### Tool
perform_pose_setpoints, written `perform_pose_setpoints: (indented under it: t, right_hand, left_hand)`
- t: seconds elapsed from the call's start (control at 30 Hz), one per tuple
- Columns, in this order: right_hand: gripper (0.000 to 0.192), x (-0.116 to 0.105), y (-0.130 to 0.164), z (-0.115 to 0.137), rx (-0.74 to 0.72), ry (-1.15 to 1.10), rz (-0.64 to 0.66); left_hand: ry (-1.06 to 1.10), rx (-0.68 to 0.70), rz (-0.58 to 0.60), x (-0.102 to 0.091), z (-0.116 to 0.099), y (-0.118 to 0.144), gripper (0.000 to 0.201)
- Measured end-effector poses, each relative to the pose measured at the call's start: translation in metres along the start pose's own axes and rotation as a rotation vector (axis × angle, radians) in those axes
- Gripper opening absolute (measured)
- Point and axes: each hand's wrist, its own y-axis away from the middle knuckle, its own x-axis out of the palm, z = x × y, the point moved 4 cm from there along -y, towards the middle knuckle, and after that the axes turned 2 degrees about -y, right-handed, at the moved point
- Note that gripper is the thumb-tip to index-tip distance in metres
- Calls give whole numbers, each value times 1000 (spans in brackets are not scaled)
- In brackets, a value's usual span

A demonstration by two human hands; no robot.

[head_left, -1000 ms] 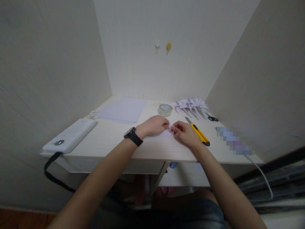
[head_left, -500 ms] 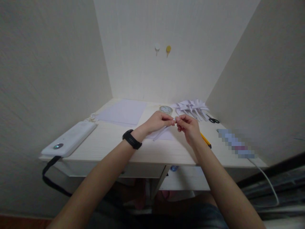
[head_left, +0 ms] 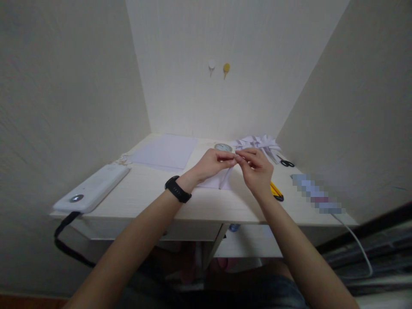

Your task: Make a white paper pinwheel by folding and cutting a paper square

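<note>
Pinching a narrow folded paper strip [head_left: 225,178] between them, left hand [head_left: 210,164] and right hand [head_left: 257,171] meet fingertip to fingertip above the surface [head_left: 151,189]. Both sets of fingers are closed on the strip's top end; the strip hangs down slanting toward the left, its lower end near a small white sheet [head_left: 214,182] lying flat under the hands. Black watch [head_left: 177,189] on the left wrist. Tape roll [head_left: 222,148] just behind the hands, pile of folded paper pieces [head_left: 259,142] to its right, scissors [head_left: 286,163] beside that pile. Yellow utility knife [head_left: 275,192] partly hidden by the right hand (only the rear end shows). Large paper sheet [head_left: 165,151] far left-back, white device [head_left: 92,189] with black strap at the left edge.
</note>
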Motion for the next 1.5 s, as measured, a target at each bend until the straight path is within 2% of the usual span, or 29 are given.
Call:
perform_pose_setpoints:
  t: [0.13,0.3,0.5,0.63,0.87,1.13,1.5]
  right_hand:
    - [13,-2,1,3,-59,63,7]
    - [14,-2,0,2,-114,43,8]
    - [15,1,1,0,-46,-45,49]
    - [17,2,0,4,-6,-110,40]
    - [16,1,-5,4,-4,-87,60]
    - [15,0,0,-2,-60,-45,40]
    - [11,-1,-1,-3,-13,-108,6]
  left_hand:
    - [56,9,45,1,-1,1,20]
    - [85,35,48,0,-1,1,17]
    - [72,57,64,-2,-2,0,16]
    - [47,113,27,-5,-4,0,15]
    - [-21,73,-133,-9,-7,0,22]
    - [-192,69,-132,-10,-10,-2,13]
    - [-396,211,-210,-7,-17,1,9]
